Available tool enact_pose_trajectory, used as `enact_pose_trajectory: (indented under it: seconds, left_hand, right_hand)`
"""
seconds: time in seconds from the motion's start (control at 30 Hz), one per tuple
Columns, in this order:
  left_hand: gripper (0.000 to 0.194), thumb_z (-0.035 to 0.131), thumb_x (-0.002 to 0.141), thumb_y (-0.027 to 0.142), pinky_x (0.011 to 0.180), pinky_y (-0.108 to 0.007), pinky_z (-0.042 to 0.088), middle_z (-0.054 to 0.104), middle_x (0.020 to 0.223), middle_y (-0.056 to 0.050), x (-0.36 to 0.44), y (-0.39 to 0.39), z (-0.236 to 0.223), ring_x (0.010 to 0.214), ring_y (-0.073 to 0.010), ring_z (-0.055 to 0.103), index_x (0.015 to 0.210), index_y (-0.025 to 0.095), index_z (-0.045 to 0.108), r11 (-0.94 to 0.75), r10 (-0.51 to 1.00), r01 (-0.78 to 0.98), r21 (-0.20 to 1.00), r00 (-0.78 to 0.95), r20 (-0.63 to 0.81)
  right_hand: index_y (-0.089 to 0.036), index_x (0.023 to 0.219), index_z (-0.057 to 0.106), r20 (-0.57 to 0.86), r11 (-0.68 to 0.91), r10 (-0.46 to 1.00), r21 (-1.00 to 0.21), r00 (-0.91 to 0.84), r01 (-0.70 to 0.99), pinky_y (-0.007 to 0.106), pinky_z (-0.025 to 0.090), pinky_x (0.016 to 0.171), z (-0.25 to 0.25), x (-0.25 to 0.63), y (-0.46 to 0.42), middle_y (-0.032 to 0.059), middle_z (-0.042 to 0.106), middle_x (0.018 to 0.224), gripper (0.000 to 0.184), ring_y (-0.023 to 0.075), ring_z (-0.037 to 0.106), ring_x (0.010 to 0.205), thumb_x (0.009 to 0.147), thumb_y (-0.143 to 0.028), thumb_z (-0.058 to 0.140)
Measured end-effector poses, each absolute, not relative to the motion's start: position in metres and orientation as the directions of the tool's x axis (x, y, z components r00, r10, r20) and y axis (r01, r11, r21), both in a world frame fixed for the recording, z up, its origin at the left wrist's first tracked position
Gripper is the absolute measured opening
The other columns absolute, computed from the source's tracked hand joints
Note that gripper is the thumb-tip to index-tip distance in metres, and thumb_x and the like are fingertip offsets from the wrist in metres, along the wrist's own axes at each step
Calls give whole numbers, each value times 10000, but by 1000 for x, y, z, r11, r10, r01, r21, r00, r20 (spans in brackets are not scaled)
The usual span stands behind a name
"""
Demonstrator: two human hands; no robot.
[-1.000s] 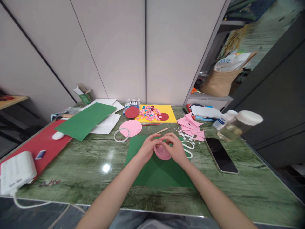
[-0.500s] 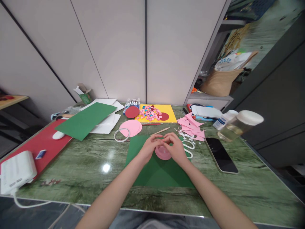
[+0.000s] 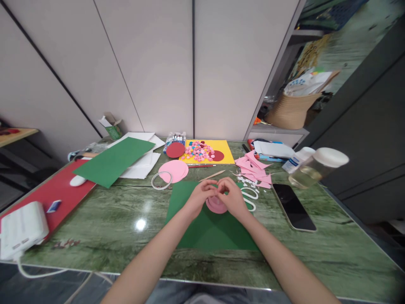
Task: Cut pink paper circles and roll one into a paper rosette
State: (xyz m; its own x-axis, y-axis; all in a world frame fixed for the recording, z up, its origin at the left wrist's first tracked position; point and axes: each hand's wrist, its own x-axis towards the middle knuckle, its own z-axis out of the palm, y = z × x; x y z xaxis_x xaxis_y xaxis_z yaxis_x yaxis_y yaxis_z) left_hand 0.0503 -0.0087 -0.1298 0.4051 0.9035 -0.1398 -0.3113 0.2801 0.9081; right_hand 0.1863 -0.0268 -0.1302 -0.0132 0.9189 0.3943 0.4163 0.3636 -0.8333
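My left hand (image 3: 200, 196) and my right hand (image 3: 232, 197) meet above a green paper sheet (image 3: 218, 236). Both have bent fingers, with thumbs and fingertips pinched together at the upper part of a round pink paper piece (image 3: 217, 207). Its lower curved edges show below my fingers, apparently in layers; the top is covered by my hands. Just beyond my fingers lies a pointed wooden stick (image 3: 211, 175). White scissors handles (image 3: 249, 198) stick out to the right of my right hand, on the sheet's edge.
Pink paper circles (image 3: 177, 170) and a grey ring (image 3: 153, 181) lie to the left. Behind are pink pompom-like pieces (image 3: 198, 150) on yellow paper (image 3: 226, 147). Pink scraps (image 3: 253, 166), a phone (image 3: 294, 207) and a lidded bottle (image 3: 311, 169) stand or lie right. A white power bank (image 3: 23, 228) is far left.
My fingers have shifted slightly at the pink paper, with the right hand's fingertips bent a little closer in. The other things stay where they were.
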Motion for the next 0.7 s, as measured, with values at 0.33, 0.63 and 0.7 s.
enact_pose_trajectory:
  seconds: [0.33,0.63,0.7]
  left_hand:
    - [368,630,590,139,618,-228,361,617,719,-16,52,-8,-132,627,-101,532,955,135,581,300,919,-317,900,350,-183]
    - [361,624,595,134,562,-214,325,551,577,29,49,-6,-133,541,-76,467,952,138,573,345,916,-361,866,332,-227]
    - [365,632,591,134,574,-217,335,558,579,26,49,-6,-132,548,-78,475,950,136,571,353,914,-361,863,329,-236]
  right_hand:
    - [-193,658,504,394,366,919,-826,-26,430,253,415,561,-131,186,-27,-5,494,774,105,115,482,591,677,-109,563]
    - [-202,793,627,407,391,910,-786,-76,479,279,456,600,-131,187,-28,33,546,879,89,126,535,617,744,-153,572]
    - [-219,836,652,421,413,901,-767,-103,491,292,465,645,-133,188,-27,41,561,896,133,151,563,703,766,-159,556]
